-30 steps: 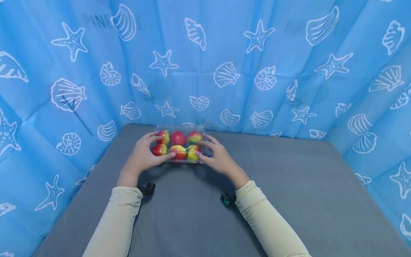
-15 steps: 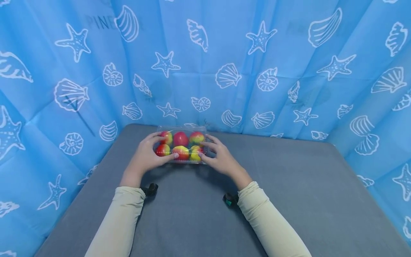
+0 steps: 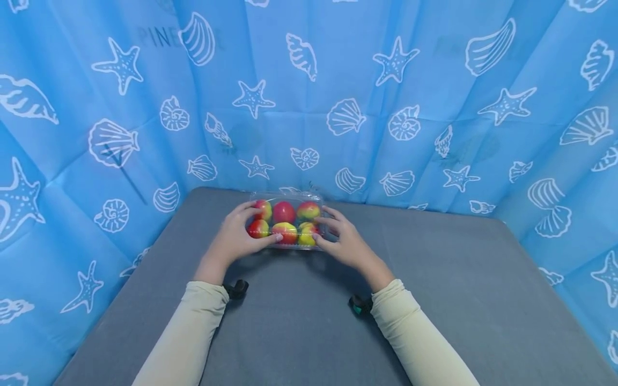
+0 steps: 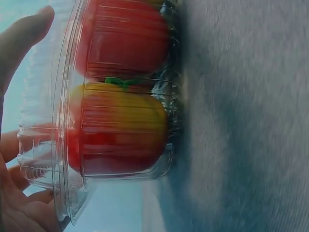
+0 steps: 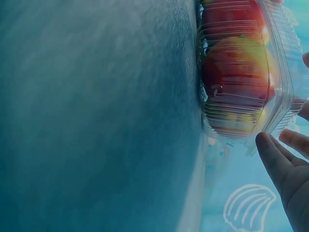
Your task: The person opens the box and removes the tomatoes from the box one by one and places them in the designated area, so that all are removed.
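Note:
A clear plastic clamshell box [image 3: 309, 197] stands at the table's far edge, left of the middle, its lid down. Inside are red-and-yellow fruits [image 3: 284, 213] in two rows; a green leaf shows on one in the left wrist view. My left hand [image 3: 235, 236] grips the box's left end, thumb over the front of the lid and fingers round the side. At the right end, my right hand [image 3: 345, 241] holds the box between thumb and fingers. The box's ribbed wall [image 5: 231, 116] meets the table surface in the right wrist view.
The grey table [image 3: 309, 321] spreads in front of and to the right of the box. A blue curtain [image 3: 347, 69] with white shells and starfish hangs right behind it and at both sides. Dark wrist straps [image 3: 236, 289] sit at both cuffs.
Both hands have shifted a little to the right with the box between them. Their hold looks the same. The head view has also moved slightly.

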